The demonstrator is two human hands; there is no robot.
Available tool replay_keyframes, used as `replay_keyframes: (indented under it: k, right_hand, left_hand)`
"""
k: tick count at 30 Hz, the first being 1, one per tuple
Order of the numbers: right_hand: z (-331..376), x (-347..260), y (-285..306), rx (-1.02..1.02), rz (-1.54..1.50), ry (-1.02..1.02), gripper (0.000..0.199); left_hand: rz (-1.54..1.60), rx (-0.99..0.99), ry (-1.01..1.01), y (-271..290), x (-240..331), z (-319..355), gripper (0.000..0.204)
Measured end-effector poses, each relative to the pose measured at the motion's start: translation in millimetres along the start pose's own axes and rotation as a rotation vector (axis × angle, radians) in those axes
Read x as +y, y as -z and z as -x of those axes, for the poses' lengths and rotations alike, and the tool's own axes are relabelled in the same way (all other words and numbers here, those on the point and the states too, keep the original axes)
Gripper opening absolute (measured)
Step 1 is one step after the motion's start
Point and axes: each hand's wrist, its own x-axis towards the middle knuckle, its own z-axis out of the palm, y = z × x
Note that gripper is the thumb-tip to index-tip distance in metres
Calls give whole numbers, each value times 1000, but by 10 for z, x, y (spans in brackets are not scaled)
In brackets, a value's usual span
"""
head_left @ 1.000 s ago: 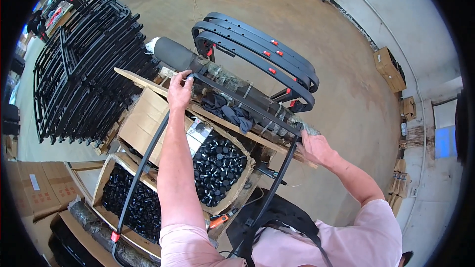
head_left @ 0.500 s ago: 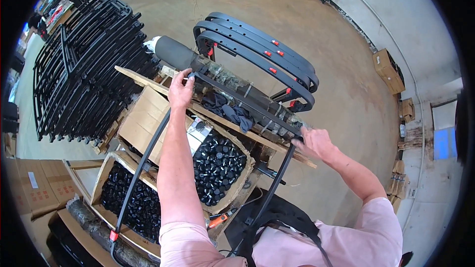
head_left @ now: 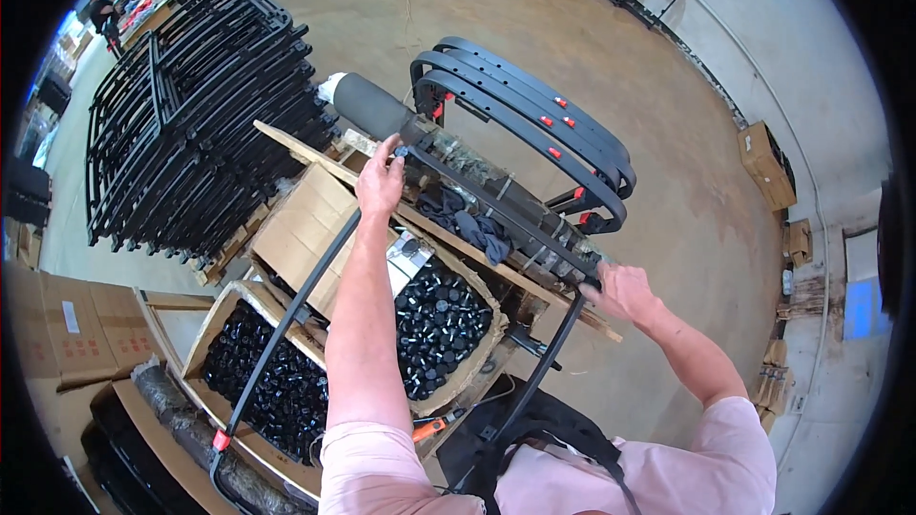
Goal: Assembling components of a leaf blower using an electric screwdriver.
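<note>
A black tubular frame lies with its crossbar along a long padded support, and its two side bars run back toward me. At the crossbar's left end, the thumb and fingers of my left hand close on a small dark round piece. My right hand is closed at the frame's right corner; its fingertips are slightly blurred and partly hidden. A red clip sits low on the left side bar. Below the crossbar, an open box holds many black plugs.
A second box of small black parts stands left of my left forearm. Stacked black frames rise at the left; more curved frames with red clips stand beyond the support. Dark cloth and an orange-handled tool lie nearby.
The whole view has shifted, so the scene sits farther right. Both hands stay at the same two corners of the frame, and my right fingers look less blurred.
</note>
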Motion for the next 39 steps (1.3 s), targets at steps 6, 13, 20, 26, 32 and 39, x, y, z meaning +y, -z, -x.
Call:
replay_keyframes:
  k: [6, 13, 20, 26, 32, 39]
  right_hand:
    - [-128, -43, 135, -318, 58, -49, 44]
    - [60, 125, 92, -320, 129, 76, 12]
    - [94, 23, 142, -183, 75, 83, 12]
    - [107, 69, 45, -240, 145, 63, 17]
    - [-120, 48, 137, -469, 176, 138, 14]
    - [-89, 40, 178, -482, 120, 112, 29]
  left_hand:
    - [-35, 36, 69, -5, 78, 62, 49]
    - [-13, 55, 59, 16, 39, -67, 42]
    - [-29, 39, 8, -39, -50, 3, 39]
    - [-1, 22, 7, -27, 55, -27, 39]
    - [20, 5, 13, -10, -52, -38, 39]
    - [-20, 19, 18, -11, -8, -54, 39]
